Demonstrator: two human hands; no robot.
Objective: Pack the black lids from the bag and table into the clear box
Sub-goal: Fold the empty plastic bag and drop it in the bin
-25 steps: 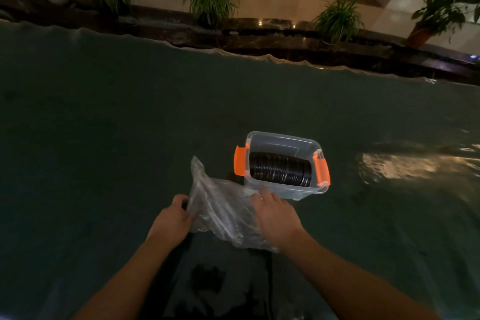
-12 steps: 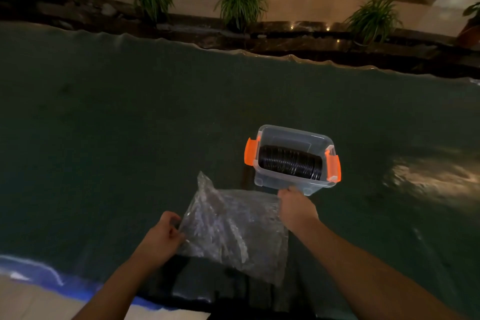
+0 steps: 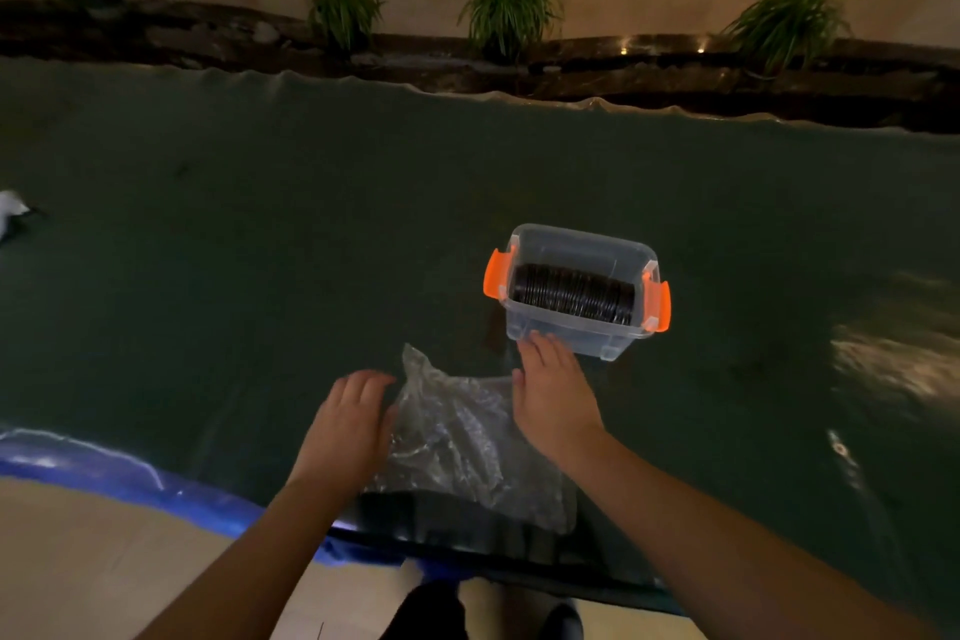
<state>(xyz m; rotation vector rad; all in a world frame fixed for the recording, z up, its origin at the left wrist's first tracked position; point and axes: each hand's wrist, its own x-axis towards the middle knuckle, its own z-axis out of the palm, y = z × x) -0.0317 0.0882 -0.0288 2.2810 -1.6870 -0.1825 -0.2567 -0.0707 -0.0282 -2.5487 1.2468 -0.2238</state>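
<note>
The clear box (image 3: 556, 338) with orange latches stands open on the dark green table, right of centre. A row of black lids (image 3: 571, 294) stands on edge inside it. A crumpled clear plastic bag (image 3: 457, 437) lies flat just in front of the box, near the table's front edge. My left hand (image 3: 348, 426) rests at the bag's left edge with its fingers spread. My right hand (image 3: 553, 395) lies flat at the bag's upper right corner, and its fingertips almost touch the box's front wall. A dark ridged shape (image 3: 441, 517) shows under the bag's near edge; I cannot tell what it is.
The green table cover (image 3: 260, 250) spreads wide to the left and far side. A small white object (image 3: 10, 213) lies at the far left edge. Potted plants (image 3: 509, 10) stand beyond the far edge. Glare marks the table at the right (image 3: 893, 369).
The bag has gone from held up by its corners to lying flat on the table. Both hands have opened and moved forward, the right one toward the box.
</note>
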